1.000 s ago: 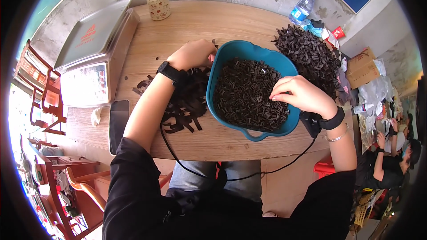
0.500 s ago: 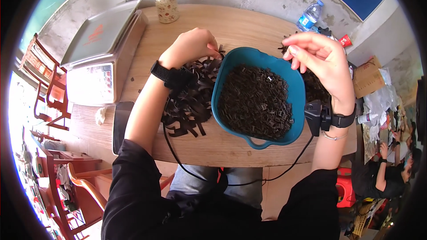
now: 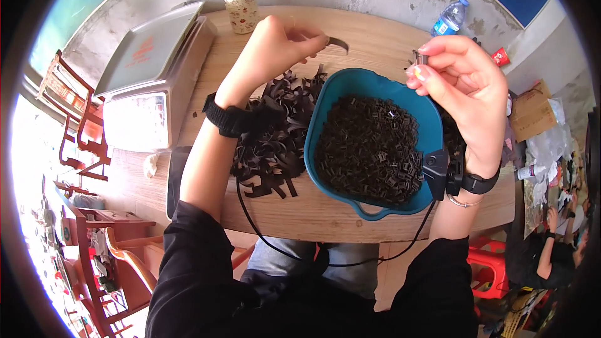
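Note:
A short dark strap (image 3: 339, 43) sticks out from the fingertips of my left hand (image 3: 280, 47), which pinches it above the table. Between the thumb and fingers of my right hand (image 3: 469, 78) is a small dark buckle (image 3: 421, 59), held up near the basin's far right corner. The teal plastic basin (image 3: 311, 141) stands between my forearms, with many small dark buckles (image 3: 366, 150) in it. Left of it lies a loose pile of dark straps (image 3: 275, 144), partly under my left wrist. More dark pieces lie right of the basin, mostly hidden by my right hand and wrist.
A scale (image 3: 134, 119) with a grey tray stands at the left. A cream bottle with a red lid (image 3: 241, 9) and a clear water bottle (image 3: 449, 19) are at the table's far side. A black cable (image 3: 275, 247) loops along the near edge. Another person (image 3: 548, 256) is at far right.
My left hand has lifted from the strap pile and now holds a strap. My right hand's fingers have closed together, with a buckle now showing. The view has shifted slightly.

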`<state>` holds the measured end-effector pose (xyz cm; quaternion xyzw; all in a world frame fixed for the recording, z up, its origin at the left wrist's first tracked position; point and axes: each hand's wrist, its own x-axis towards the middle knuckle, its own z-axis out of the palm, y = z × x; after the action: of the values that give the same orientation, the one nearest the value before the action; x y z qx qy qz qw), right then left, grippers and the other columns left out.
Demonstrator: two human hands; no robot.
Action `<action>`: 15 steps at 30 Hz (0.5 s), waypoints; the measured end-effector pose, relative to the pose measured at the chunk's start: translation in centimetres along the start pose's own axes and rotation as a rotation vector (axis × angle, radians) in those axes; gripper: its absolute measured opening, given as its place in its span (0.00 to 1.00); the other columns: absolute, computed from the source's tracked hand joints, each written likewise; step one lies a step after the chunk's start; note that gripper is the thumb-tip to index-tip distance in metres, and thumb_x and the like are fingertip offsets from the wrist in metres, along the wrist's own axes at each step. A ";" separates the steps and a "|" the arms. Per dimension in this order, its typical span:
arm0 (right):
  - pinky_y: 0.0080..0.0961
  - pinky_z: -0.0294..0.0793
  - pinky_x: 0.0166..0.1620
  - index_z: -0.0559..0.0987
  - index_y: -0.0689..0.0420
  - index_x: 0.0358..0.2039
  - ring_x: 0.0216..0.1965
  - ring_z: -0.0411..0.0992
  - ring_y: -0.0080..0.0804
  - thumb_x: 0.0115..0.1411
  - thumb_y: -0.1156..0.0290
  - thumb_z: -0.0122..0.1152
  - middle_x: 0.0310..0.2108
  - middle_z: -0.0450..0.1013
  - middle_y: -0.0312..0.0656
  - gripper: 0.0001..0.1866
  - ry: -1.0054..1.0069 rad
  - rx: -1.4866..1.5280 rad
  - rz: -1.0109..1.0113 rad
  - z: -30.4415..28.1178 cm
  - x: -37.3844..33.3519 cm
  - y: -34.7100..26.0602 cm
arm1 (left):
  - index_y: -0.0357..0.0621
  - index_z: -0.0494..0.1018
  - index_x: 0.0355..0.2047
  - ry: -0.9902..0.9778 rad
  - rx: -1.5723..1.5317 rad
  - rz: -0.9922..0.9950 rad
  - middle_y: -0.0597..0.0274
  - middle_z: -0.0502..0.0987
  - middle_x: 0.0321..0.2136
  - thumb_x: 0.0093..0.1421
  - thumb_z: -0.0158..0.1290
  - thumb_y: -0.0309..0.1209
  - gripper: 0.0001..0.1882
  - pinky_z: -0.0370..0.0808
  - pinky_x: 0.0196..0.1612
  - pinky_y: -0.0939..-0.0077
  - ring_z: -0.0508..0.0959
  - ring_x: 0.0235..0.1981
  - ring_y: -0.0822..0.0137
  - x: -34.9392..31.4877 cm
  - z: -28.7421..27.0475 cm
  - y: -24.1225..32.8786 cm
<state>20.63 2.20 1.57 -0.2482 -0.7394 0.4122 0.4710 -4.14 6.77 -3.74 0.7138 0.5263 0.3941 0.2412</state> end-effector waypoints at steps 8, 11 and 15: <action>0.16 0.73 0.33 0.70 0.67 0.36 0.31 0.74 0.26 0.50 0.85 0.57 0.28 0.73 0.42 0.11 0.041 -0.248 -0.218 1.4 -1.0 -0.8 | 0.35 0.72 0.27 0.085 -0.223 0.144 0.66 0.74 0.23 0.53 0.52 0.26 0.05 0.69 0.25 0.87 0.72 0.23 0.80 -4.1 -0.6 6.4; 0.17 0.73 0.33 0.71 0.68 0.35 0.30 0.74 0.26 0.48 0.86 0.59 0.31 0.72 0.43 0.12 0.044 -0.321 -0.301 1.1 -1.3 -0.7 | 0.35 0.71 0.26 0.056 -0.249 0.179 0.66 0.73 0.24 0.53 0.52 0.24 0.04 0.68 0.25 0.88 0.71 0.24 0.80 -4.7 -0.4 7.4; 0.17 0.73 0.33 0.71 0.68 0.35 0.29 0.73 0.25 0.46 0.87 0.59 0.31 0.72 0.42 0.13 0.011 -0.366 -0.369 1.8 -0.8 -0.6 | 0.34 0.71 0.26 0.026 -0.305 0.178 0.64 0.73 0.25 0.52 0.52 0.24 0.05 0.67 0.25 0.89 0.71 0.25 0.79 -5.7 -1.3 7.6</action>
<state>19.42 0.60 1.27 -0.1925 -0.8319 0.1773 0.4893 -1.71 -1.17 1.08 0.7075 0.3985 0.4983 0.3038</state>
